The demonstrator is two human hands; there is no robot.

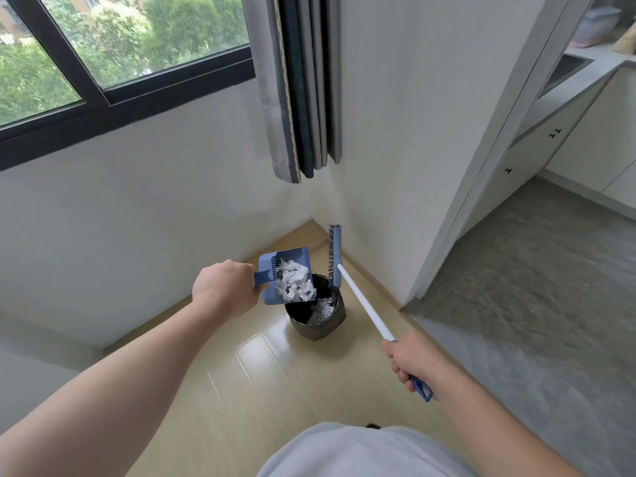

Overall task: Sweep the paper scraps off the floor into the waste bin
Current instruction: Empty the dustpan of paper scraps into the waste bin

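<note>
paper scraps (295,281) sit in dustpan (285,279) gripped by your left hand (225,288) over waste bin (315,316); tip steeper, right hand (411,359) holding broom (364,304) clear.

Bin (316,327) in the corner (318,215)
My dustpan (266,270) with scraps (296,285) is over it; my broom (336,258) is just to its right.

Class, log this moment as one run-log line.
left hand: holds dustpan tilted over waste bin | right hand: holds broom | paper scraps: in dustpan
</note>
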